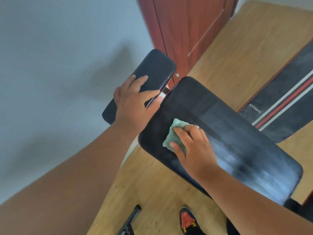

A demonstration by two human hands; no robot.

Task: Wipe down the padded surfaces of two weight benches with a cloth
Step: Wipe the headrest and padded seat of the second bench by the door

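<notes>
A black weight bench lies in front of me with a long back pad (237, 133) and a smaller seat pad (152, 72) beyond it. My right hand (193, 146) presses a pale green cloth (174, 133) flat on the near-left part of the back pad, whose right half shows dusty grey smears. My left hand (133, 100) rests on the seat pad, fingers spread on top and thumb at its edge by the gap between the pads. A second bench pad (288, 92), black with red and white stripes, lies at the right.
A light wooden floor (152, 184) lies under the benches. A grey wall (59, 65) fills the left and a red-brown door (186, 31) stands at the back. My shoe (188, 219) and a black metal bar (132, 219) are near the bottom edge.
</notes>
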